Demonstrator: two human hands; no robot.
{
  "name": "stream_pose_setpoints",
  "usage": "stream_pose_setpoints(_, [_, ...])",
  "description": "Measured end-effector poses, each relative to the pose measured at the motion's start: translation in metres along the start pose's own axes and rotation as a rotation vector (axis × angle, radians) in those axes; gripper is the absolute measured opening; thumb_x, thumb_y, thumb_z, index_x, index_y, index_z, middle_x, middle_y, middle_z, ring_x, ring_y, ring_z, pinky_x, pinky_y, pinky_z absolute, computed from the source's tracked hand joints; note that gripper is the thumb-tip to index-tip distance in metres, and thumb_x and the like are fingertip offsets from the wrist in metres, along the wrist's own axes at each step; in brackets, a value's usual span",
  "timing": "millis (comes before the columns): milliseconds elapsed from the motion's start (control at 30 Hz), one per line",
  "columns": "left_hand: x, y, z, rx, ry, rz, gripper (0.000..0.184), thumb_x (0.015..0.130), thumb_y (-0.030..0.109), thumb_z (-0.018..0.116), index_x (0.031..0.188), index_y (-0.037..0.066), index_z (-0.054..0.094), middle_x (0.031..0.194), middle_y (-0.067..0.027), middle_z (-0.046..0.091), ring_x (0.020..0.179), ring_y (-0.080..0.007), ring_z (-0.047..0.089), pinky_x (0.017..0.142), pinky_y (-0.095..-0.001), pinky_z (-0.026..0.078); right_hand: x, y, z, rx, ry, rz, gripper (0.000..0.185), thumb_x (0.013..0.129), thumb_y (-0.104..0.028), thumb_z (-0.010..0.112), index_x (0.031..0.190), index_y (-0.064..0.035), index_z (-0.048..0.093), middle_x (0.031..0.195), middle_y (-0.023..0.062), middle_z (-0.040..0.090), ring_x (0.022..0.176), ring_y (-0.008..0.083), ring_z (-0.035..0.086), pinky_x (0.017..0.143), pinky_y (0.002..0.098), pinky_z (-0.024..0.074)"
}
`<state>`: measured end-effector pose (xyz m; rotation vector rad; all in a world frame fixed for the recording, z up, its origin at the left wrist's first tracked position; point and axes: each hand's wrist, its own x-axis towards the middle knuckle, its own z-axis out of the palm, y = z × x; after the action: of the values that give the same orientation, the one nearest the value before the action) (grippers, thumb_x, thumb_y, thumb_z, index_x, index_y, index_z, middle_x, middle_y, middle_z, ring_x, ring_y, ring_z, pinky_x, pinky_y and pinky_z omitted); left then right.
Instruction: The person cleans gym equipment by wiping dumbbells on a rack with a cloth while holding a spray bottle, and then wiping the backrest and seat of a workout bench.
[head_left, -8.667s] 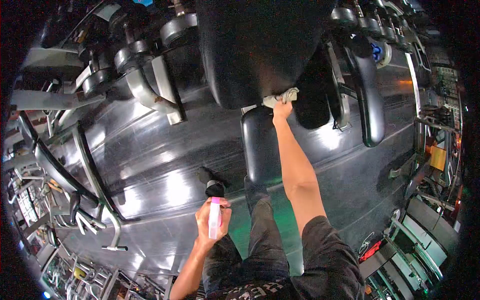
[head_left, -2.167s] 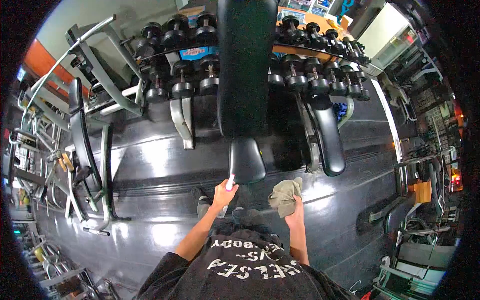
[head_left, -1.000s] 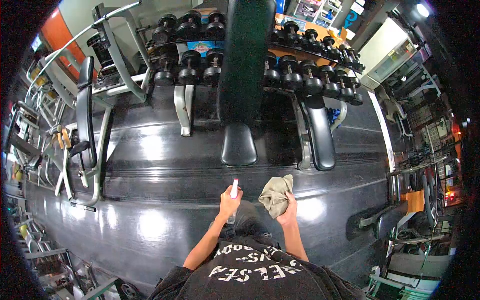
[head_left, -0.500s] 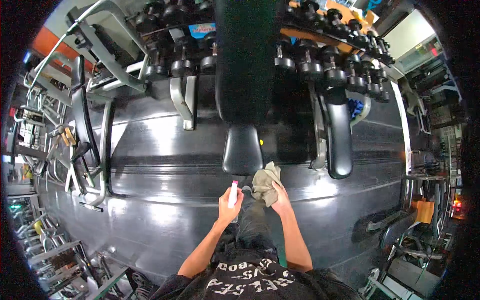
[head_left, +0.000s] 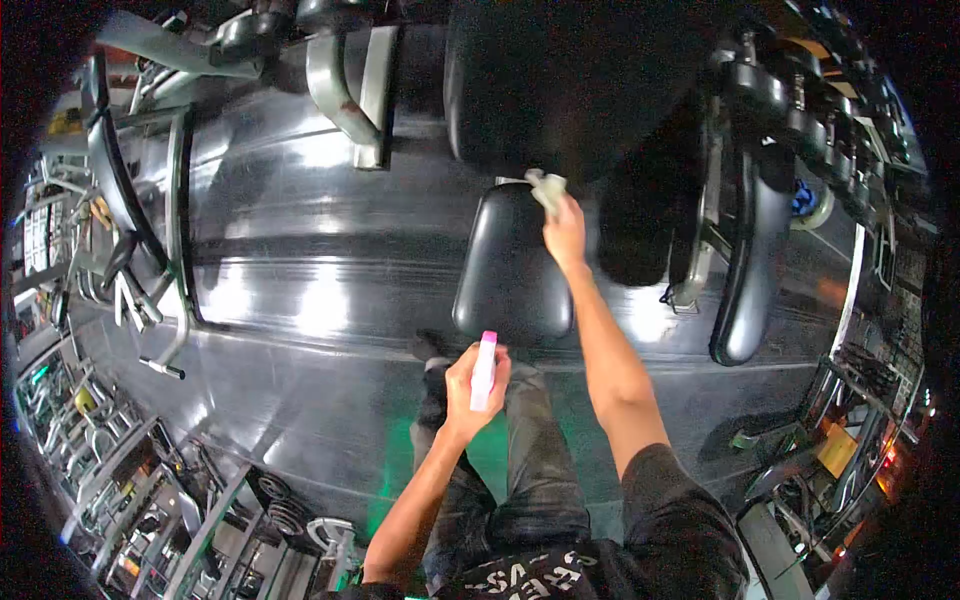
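Note:
My left hand (head_left: 462, 393) is closed around a spray bottle with a white and pink top (head_left: 484, 372), held in front of my legs. The bottle's lower part is hidden by the hand. Ahead of it lies the black padded bench seat (head_left: 515, 270). My right hand (head_left: 566, 235) is stretched out over the seat's far right corner, fingers closed on a pale greenish cloth (head_left: 547, 190). The cloth is by the gap between the seat and the bench's dark backrest (head_left: 520, 100). Whether it presses on the pad I cannot tell.
A second black bench (head_left: 750, 270) stands to the right, beside a rack of dumbbells (head_left: 757, 85). A grey metal rack leg (head_left: 372, 110) rises ahead on the left. Another bench (head_left: 125, 180) and gym machines line the left side, with more equipment at the lower right.
My right hand has reached forward with the cloth to the far end of the seat. The view has moved closer to the bench. The spray bottle stays in my left hand.

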<state>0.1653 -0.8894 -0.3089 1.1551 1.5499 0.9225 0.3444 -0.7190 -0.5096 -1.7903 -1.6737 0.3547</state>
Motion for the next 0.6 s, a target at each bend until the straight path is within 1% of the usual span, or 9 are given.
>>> stream_pose_setpoints(33, [-0.003, -0.013, -0.005, 0.022, 0.013, -0.028, 0.003, 0.086, 0.004, 0.058, 0.088, 0.002, 0.059, 0.065, -0.0005, 0.056, 0.055, -0.0064, 0.052, 0.05, -0.0241, 0.043, 0.01, -0.021, 0.014, -0.157, 0.002, -0.141, 0.036, 0.075, -0.004, 0.062, 0.11, -0.0134, 0.059, 0.119, 0.0101, 0.057, 0.103, 0.0326, 0.055, 0.09, 0.0436, 0.0434])
stream_pose_setpoints(100, [-0.01, -0.04, -0.018, 0.019, 0.011, -0.085, 0.004, 0.085, 0.003, 0.058, 0.089, 0.001, 0.059, 0.066, -0.0017, 0.057, 0.056, -0.0076, 0.054, 0.051, -0.024, 0.045, 0.017, -0.048, 0.048, -0.079, -0.205, -0.199, 0.032, 0.073, -0.007, 0.062, 0.104, -0.0144, 0.063, 0.111, 0.0077, 0.06, 0.103, 0.0292, 0.054, 0.093, 0.0449, 0.0403])
stream_pose_setpoints(133, [-0.014, -0.049, -0.023, -0.036, 0.032, -0.17, 0.006, 0.084, 0.003, 0.059, 0.09, 0.0, 0.058, 0.067, -0.0025, 0.057, 0.057, -0.0084, 0.055, 0.051, -0.0249, 0.046, 0.015, -0.061, 0.069, -0.086, -0.383, -0.326, 0.026, 0.075, -0.01, 0.061, 0.1, -0.015, 0.066, 0.107, 0.007, 0.062, 0.102, 0.0284, 0.055, 0.091, 0.0437, 0.0408])
stream_pose_setpoints(167, [-0.012, -0.05, -0.029, 0.012, 0.036, -0.127, 0.008, 0.083, 0.003, 0.06, 0.09, 0.0, 0.058, 0.067, -0.0023, 0.057, 0.058, -0.0092, 0.055, 0.053, -0.0252, 0.046, 0.011, -0.073, 0.088, -0.09, -0.56, -0.454, 0.021, 0.077, -0.013, 0.061, 0.096, -0.0156, 0.069, 0.102, 0.0062, 0.063, 0.101, 0.0275, 0.057, 0.09, 0.0425, 0.0414])
stream_pose_setpoints(233, [-0.008, -0.053, -0.037, 0.025, 0.038, -0.132, 0.008, 0.082, 0.003, 0.061, 0.089, 0.0, 0.059, 0.067, -0.0024, 0.058, 0.059, -0.0094, 0.055, 0.055, -0.0255, 0.046, -0.018, -0.091, 0.114, -0.391, -0.846, -0.605, 0.015, 0.079, -0.018, 0.06, 0.087, -0.0176, 0.072, 0.096, 0.0044, 0.066, 0.099, 0.0239, 0.059, 0.089, 0.0389, 0.0408])
stream_pose_setpoints(333, [0.001, -0.05, -0.052, 0.137, -0.062, -0.114, 0.009, 0.081, 0.004, 0.061, 0.089, 0.0, 0.059, 0.069, -0.0032, 0.06, 0.059, -0.0093, 0.054, 0.056, -0.0254, 0.046, -0.027, -0.098, 0.12, -0.615, -1.037, -0.581, 0.013, 0.08, -0.021, 0.061, 0.084, -0.0196, 0.073, 0.095, 0.0027, 0.067, 0.098, 0.0209, 0.06, 0.086, 0.037, 0.0407])
stream_pose_setpoints(433, [0.011, -0.048, -0.058, 0.144, -0.022, -0.039, 0.01, 0.082, 0.005, 0.061, 0.09, 0.0, 0.059, 0.071, -0.0038, 0.061, 0.059, -0.0093, 0.053, 0.056, -0.0257, 0.045, -0.009, -0.085, 0.091, -0.261, -0.827, -0.592, 0.012, 0.081, -0.019, 0.061, 0.09, -0.0162, 0.069, 0.098, 0.0015, 0.063, 0.101, 0.0223, 0.06, 0.082, 0.0386, 0.0484])
stream_pose_setpoints(500, [0.013, -0.053, -0.062, 0.165, -0.039, -0.013, 0.01, 0.083, 0.006, 0.061, 0.09, 0.0, 0.059, 0.072, -0.0042, 0.061, 0.059, -0.0099, 0.054, 0.056, -0.0257, 0.046, 0.007, -0.063, 0.075, -0.03, -0.663, -0.744, 0.022, 0.078, -0.011, 0.062, 0.098, -0.0177, 0.065, 0.105, 0.0012, 0.06, 0.103, 0.0219, 0.058, 0.081, 0.0367, 0.0514])
stream_pose_setpoints(600, [0.016, -0.053, -0.064, 0.125, -0.059, -0.014, 0.011, 0.086, 0.009, 0.062, 0.092, 0.0, 0.059, 0.073, -0.0055, 0.062, 0.061, -0.011, 0.056, 0.056, -0.0262, 0.047, 0.027, -0.045, 0.025, -0.085, -0.601, -0.494, 0.034, 0.076, -0.003, 0.058, 0.107, -0.016, 0.065, 0.117, 0.0021, 0.058, 0.112, 0.0246, 0.055, 0.088, 0.0361, 0.0508])
